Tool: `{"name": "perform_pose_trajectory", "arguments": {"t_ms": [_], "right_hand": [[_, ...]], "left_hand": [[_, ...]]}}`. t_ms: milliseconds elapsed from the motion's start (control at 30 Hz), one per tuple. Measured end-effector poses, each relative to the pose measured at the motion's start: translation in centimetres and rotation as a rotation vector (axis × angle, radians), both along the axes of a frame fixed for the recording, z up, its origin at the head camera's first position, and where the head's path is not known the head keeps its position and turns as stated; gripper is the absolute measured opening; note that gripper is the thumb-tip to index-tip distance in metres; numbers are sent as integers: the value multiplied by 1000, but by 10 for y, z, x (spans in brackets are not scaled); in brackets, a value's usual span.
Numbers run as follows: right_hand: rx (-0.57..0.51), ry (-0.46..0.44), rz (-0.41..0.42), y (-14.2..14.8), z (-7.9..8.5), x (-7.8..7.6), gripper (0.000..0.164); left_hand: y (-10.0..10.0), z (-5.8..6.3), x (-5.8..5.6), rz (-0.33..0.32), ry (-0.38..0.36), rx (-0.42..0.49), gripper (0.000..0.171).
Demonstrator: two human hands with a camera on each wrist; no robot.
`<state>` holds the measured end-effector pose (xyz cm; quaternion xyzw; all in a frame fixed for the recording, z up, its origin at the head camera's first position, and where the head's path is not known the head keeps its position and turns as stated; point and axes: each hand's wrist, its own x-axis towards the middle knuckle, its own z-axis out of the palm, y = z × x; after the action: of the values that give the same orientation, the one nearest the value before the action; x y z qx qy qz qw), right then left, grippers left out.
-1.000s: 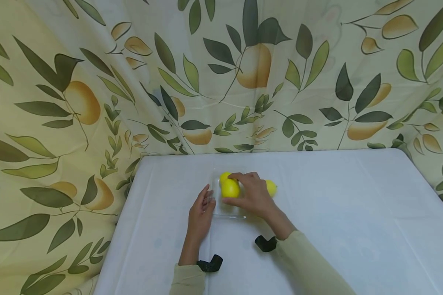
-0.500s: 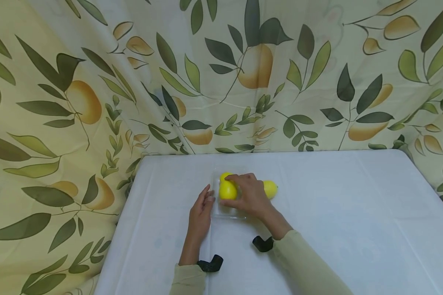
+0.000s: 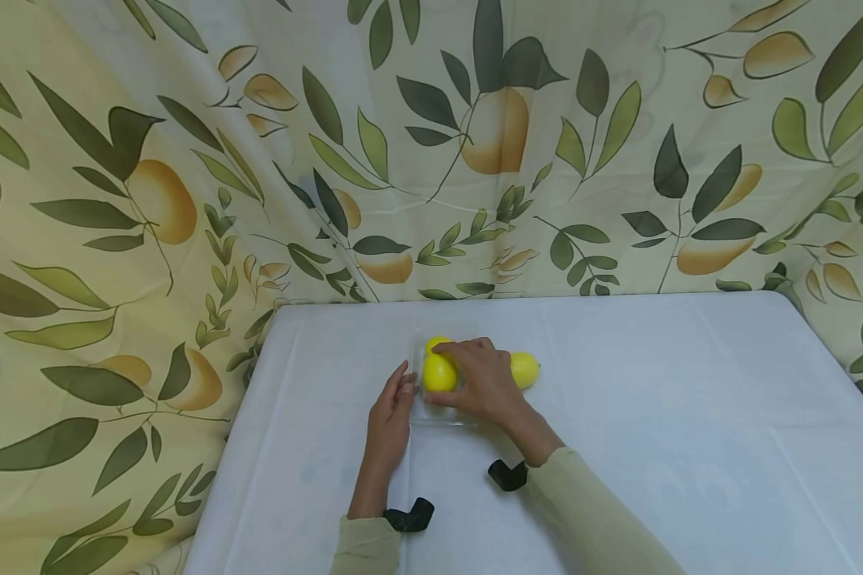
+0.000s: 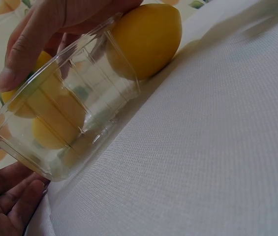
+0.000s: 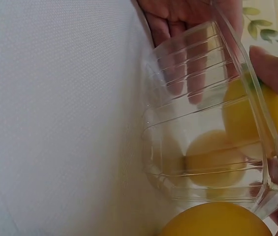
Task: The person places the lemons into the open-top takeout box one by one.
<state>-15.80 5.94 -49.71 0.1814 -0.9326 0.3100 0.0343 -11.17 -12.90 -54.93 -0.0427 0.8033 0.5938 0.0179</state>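
Note:
In the head view, my right hand (image 3: 482,379) holds a yellow lemon (image 3: 440,374) between its thumb and fingers, over a clear plastic container (image 3: 446,422). Beyond it, a second lemon (image 3: 436,343) sits inside the container; the right wrist view shows this lemon (image 5: 216,160) low behind the clear wall. On the cloth just right of the container lies a third lemon (image 3: 526,370), partly covered by my right hand. My left hand (image 3: 391,415) rests along the container's left side. Its fingers (image 5: 198,73) lie fairly straight against the outer wall in the right wrist view.
A white cloth (image 3: 654,415) covers the table. Behind and to the left hangs a curtain (image 3: 431,224) printed with leaves and fruit. Each wrist wears a black camera mount, one at the left wrist (image 3: 411,515) and one at the right wrist (image 3: 508,475).
My right hand has moved slightly left and toward me with the held lemon, now lower over the container. More of the third lemon shows. My left hand has stayed nearly still.

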Motion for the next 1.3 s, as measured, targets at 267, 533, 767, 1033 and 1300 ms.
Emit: {"name": "perform_pose_trajectory", "arguments": {"t_ms": [267, 533, 767, 1033, 1300], "right_hand": [[41, 8, -11, -2, -4, -1, 72], [89, -10, -31, -2, -7, -2, 64], [85, -1, -40, -1, -7, -2, 60], [25, -11, -32, 3, -4, -3, 56], [-43, 12, -64, 16, 5, 0, 53]], "left_hand": [[0, -1, 0, 4, 4, -8, 44], [0, -2, 0, 9, 6, -20, 44], [1, -1, 0, 6, 1, -18, 45], [0, -3, 1, 7, -3, -16, 47], [1, -3, 1, 13, 6, -18, 47]]}}
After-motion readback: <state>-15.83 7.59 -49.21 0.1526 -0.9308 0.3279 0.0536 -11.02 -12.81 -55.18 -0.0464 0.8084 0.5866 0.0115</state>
